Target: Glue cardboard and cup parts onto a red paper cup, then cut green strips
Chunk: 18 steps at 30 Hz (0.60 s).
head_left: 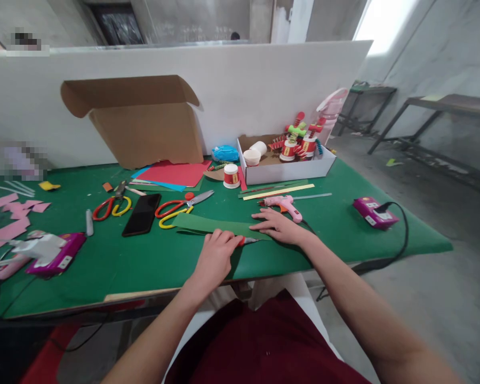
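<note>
A strip of green paper (200,224), folded or layered, lies on the table in front of me. My left hand (218,253) is closed at its near edge, fingers curled around a red tool (246,241) with a pale pointed tip, perhaps a craft knife. The tip points right; the rest of the tool is hidden by the hand. Flat on the strip's right end rests my right hand (278,226), fingers spread. Just beyond it lies a pink glue gun (282,204) with a glue stick in its back.
Scissors (184,207), a black phone (142,214) and pliers (118,200) lie left. Behind are coloured sheets (176,173), a paper cup (231,176), paper strips (280,191) and a white box (288,173) of cup crafts. Purple power boxes (374,212) stand near both sides.
</note>
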### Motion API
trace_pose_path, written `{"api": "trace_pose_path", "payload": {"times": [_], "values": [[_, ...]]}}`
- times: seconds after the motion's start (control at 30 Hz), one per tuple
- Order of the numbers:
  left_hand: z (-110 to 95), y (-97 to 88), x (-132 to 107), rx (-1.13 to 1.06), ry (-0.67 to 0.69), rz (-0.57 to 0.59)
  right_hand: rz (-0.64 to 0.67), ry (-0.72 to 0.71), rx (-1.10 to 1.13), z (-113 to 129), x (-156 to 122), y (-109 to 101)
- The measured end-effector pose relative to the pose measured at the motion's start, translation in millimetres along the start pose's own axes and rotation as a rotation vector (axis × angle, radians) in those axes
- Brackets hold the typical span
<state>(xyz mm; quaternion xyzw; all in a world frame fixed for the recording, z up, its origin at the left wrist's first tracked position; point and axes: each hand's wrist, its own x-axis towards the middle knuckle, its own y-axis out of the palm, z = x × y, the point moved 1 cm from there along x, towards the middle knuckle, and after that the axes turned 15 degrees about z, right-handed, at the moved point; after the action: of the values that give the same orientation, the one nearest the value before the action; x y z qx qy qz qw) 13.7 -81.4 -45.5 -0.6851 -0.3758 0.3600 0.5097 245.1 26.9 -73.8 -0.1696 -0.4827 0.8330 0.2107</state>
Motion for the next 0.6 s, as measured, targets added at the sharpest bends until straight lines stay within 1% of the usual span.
{"api": "trace_pose_path", "payload": {"times": [0.1, 0.3, 0.47, 0.6], "values": [[-4.0, 1.4, 2.7, 0.009, 0.006, 0.011, 0.000, -0.008, 0.015, 0.5, 0.1, -0.4], [-5.1, 2.7, 1.7, -0.005, 0.001, 0.006, -0.003, -0.009, 0.023, 0.5, 0.1, -1.2], [-9.8, 1.5, 5.1, 0.000, 0.020, 0.007, 0.008, 0.015, 0.014, 0.6, 0.5, -1.4], [-8.9, 1.7, 4.7, -0.021, 0.022, 0.013, 0.008, 0.008, 0.015, 0.2, 0.4, -1.1]]}}
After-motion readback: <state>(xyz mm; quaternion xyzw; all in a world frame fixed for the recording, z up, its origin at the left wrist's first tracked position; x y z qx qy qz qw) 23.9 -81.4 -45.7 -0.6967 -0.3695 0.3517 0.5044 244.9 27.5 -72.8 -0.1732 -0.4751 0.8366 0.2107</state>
